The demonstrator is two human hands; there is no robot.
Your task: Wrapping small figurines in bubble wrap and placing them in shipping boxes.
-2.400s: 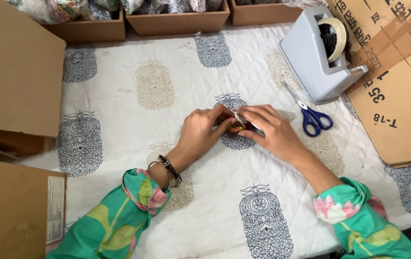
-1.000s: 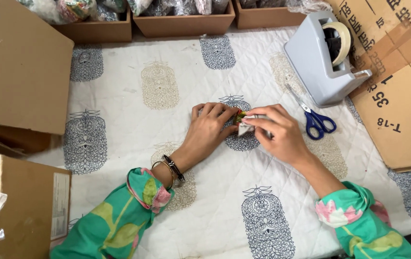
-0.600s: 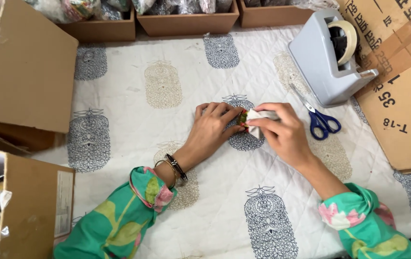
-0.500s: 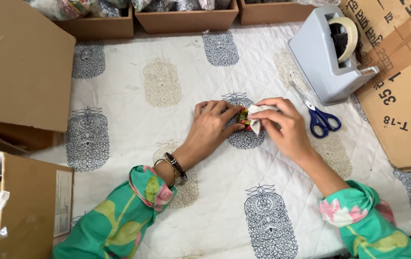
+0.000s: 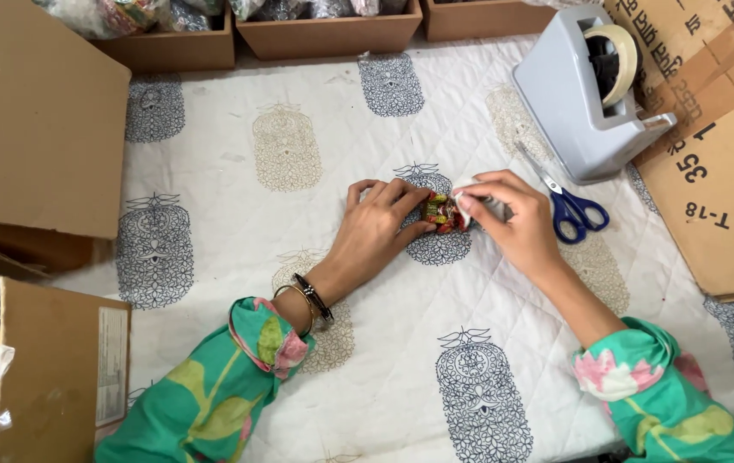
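Our left hand (image 5: 380, 225) pins the small red-and-gold object (image 5: 441, 213) flat at the cloth's (image 5: 238, 171) centre, steadying it; our right hand (image 5: 513, 223) pinches white wrapping (image 5: 463, 190) against its three-o'clock end; scissors (image 5: 568, 201) and tape dispenser (image 5: 586, 94) wait at two o'clock.

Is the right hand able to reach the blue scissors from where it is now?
Probably yes. The scissors lie on the cloth just beside the right hand, with nothing between them, but its fingers are busy with a small wrapped item.

free: printed cloth (image 5: 238, 257) left | blocked right: scissors (image 5: 568, 206), tape dispenser (image 5: 586, 94) (close together) | far edge: trays (image 5: 328, 34)
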